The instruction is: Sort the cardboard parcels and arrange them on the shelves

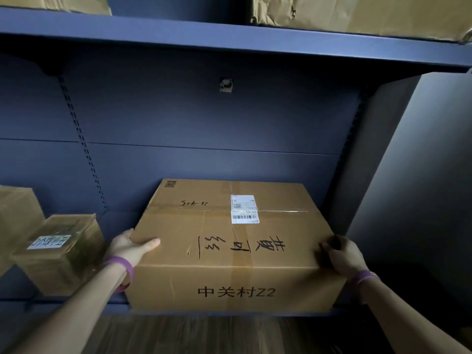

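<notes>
A large brown cardboard parcel with handwritten black characters, printed text on its front and a white barcode label on top rests on the dark blue shelf. My left hand grips its near left top edge, thumb laid on the lid. My right hand holds its near right corner, fingers curled over the top edge. Both wrists wear purple bands.
A small tape-wrapped parcel with a white label stands left of the big one, and another brown box sits behind it at the far left. Crumpled cardboard boxes lie on the upper shelf. A dark side panel closes the bay at right. Wooden flooring shows below.
</notes>
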A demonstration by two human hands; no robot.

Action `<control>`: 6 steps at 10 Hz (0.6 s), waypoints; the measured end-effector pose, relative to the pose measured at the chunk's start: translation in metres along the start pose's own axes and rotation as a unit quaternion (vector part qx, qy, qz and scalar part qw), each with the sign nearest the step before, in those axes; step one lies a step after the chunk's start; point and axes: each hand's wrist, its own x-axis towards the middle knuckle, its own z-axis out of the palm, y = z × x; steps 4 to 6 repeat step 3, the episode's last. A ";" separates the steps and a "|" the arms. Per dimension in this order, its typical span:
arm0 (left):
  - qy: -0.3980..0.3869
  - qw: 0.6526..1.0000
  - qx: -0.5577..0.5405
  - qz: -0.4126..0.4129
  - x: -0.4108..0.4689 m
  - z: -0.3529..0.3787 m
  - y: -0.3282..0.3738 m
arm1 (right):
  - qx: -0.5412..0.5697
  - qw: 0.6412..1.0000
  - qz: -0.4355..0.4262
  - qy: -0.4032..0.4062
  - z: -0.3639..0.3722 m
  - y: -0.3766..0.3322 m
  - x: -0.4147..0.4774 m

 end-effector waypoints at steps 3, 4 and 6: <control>0.000 0.993 0.119 0.009 -0.005 -0.004 0.028 | -0.159 0.987 -0.029 -0.025 0.000 -0.015 -0.001; 0.000 0.993 0.119 0.009 -0.005 -0.004 0.028 | -0.159 0.987 -0.029 -0.025 0.000 -0.015 -0.001; 0.000 0.993 0.119 0.009 -0.005 -0.004 0.028 | -0.159 0.987 -0.029 -0.025 0.000 -0.015 -0.001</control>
